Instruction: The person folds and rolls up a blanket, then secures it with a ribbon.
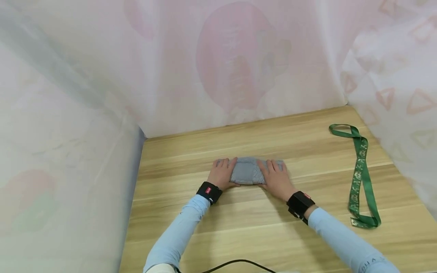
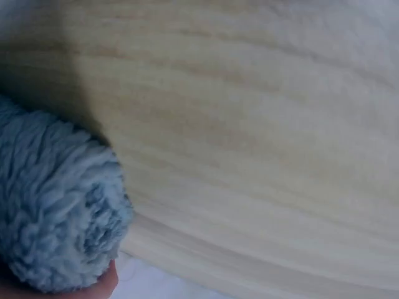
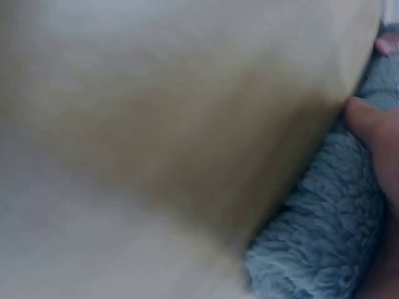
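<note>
A grey-blue fleece cloth [image 1: 247,171] lies rolled into a short bundle on the wooden table [image 1: 256,231]. My left hand [image 1: 225,173] wraps its left end, fingers over the top and thumb along the near side. My right hand [image 1: 274,176] grips the right end the same way. In the left wrist view the spiral end of the rolled cloth [image 2: 56,218] shows, with a fingertip [image 2: 107,281] under it. The right wrist view shows the fleece cloth [image 3: 324,249] with my thumb [image 3: 368,124] pressed onto it.
A green patterned ribbon [image 1: 360,174] lies stretched out on the table to the right. Pale printed curtains [image 1: 222,64] close off the back and both sides. A black cable [image 1: 235,262] crosses the near edge.
</note>
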